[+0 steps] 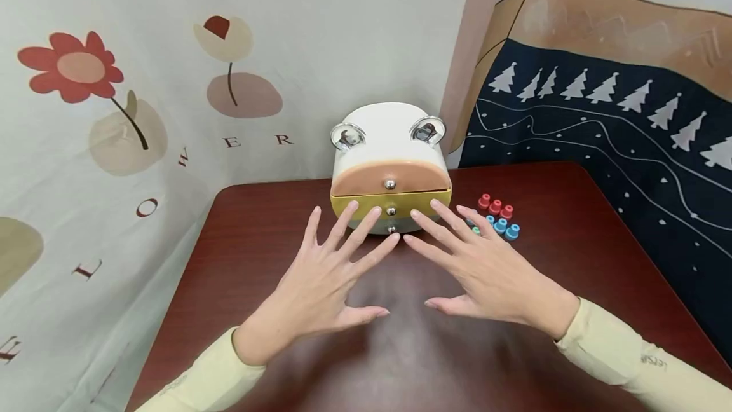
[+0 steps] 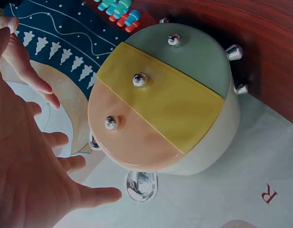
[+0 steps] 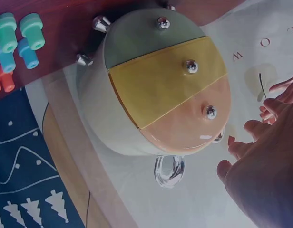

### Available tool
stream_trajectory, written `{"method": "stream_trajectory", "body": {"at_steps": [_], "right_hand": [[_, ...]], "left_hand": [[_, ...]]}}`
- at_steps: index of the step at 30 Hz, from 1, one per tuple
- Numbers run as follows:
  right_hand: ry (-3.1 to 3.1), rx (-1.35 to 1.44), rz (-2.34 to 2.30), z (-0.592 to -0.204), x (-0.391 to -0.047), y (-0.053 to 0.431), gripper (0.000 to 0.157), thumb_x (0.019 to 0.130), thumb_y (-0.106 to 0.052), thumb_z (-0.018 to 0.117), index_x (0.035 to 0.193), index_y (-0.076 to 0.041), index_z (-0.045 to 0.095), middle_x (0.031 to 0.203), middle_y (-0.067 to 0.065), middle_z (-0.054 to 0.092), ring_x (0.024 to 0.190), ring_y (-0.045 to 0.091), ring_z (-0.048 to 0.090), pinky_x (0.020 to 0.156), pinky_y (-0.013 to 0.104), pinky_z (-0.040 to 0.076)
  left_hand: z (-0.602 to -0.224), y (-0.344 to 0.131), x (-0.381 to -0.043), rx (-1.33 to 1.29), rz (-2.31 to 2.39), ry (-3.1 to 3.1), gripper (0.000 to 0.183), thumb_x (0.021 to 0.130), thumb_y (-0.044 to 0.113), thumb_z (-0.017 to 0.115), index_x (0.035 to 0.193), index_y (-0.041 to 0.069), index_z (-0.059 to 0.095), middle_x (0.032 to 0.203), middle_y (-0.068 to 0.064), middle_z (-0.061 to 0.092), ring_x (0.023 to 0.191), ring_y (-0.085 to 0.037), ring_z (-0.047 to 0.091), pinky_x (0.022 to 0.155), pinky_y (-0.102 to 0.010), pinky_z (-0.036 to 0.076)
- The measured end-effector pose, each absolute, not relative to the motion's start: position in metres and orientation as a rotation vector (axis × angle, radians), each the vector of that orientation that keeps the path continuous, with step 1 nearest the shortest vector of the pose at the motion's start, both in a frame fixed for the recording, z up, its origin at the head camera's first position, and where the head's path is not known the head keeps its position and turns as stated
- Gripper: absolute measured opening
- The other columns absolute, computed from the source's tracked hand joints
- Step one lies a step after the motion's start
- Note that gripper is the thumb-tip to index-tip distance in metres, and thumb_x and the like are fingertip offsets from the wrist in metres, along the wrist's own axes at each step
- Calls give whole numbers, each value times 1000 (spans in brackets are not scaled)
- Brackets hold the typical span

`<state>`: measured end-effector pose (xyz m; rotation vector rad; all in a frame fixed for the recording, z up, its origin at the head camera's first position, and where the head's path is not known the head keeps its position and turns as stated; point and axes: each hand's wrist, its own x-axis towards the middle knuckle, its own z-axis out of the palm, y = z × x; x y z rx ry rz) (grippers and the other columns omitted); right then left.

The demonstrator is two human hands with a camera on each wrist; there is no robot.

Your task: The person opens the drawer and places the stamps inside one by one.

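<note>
A small rounded white chest [image 1: 391, 129] stands at the back of the table, with three drawers stacked on its front. The top drawer [image 1: 366, 180] is orange, the middle one [image 2: 180, 99] yellow and the bottom one [image 3: 137, 40] grey-green, each with a round silver knob. Silver ring-shaped pieces stick out near its top. My left hand [image 1: 326, 278] is spread in the air before the chest, fingers straight, holding nothing. Mirroring it, my right hand [image 1: 492, 269] hovers with spread fingers, also holding nothing. The fingertips overlap the drawers in the head view; contact does not show.
Right of the chest, several small plastic pegs lie grouped: red pegs [image 1: 495, 206], blue pegs [image 1: 501, 226] and green pegs [image 3: 32, 31]. They rest on the dark red-brown table [image 1: 240, 253]. Printed cloths [image 1: 320, 49] hang behind and beside the table.
</note>
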<state>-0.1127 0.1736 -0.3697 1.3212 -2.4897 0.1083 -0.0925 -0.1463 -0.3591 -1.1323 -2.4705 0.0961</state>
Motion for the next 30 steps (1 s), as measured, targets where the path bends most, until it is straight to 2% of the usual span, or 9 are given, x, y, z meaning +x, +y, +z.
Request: {"method": "stream_trajectory", "body": {"at_steps": [7,10,13,19,27,30], "right_hand": [[-2499,1313,139,-373,-114,170,87,97,-74,63,166,-23,51,181,5,19,166,33,11,127,63,20],[-2480,1309,178,-377,-114,168,84,100,-74,58,165,-22,51,180,7,23,165,34,18,124,64,24],[-2448,1296,214,-381,-117,165,82,101,-72,56,165,-20,51,178,9,30,161,35,30,120,63,32],[-2448,1246,345,-390,-119,160,84,97,-61,72,166,-18,49,172,9,40,147,34,49,110,60,47],[-2468,1129,690,-397,-129,141,80,94,-42,85,162,-18,53,163,4,52,141,22,55,103,48,52],[-2427,1057,775,-396,-137,132,77,92,-37,88,159,-14,56,157,4,57,137,22,58,102,48,54]], "left_hand": [[-363,-149,-93,-1111,122,-2509,101,91,89,52,172,30,38,180,-14,19,166,-42,5,119,-81,19],[-366,-152,-93,-1106,90,-2536,102,92,88,54,173,29,34,181,-15,17,165,-42,8,118,-81,22],[-368,-155,-95,-1107,-29,-2554,104,94,84,55,175,25,28,181,-14,13,164,-42,16,118,-76,30],[-375,-160,-105,-1140,-367,-2523,104,101,81,47,175,13,21,181,-12,15,160,-40,30,113,-64,43],[-377,-169,-120,-1064,-564,-2450,102,103,78,44,175,10,20,178,-18,22,163,-34,25,104,-62,48],[-373,-172,-134,-1060,-613,-2394,101,103,75,48,174,8,22,177,-19,23,163,-34,24,111,-63,44]]}}
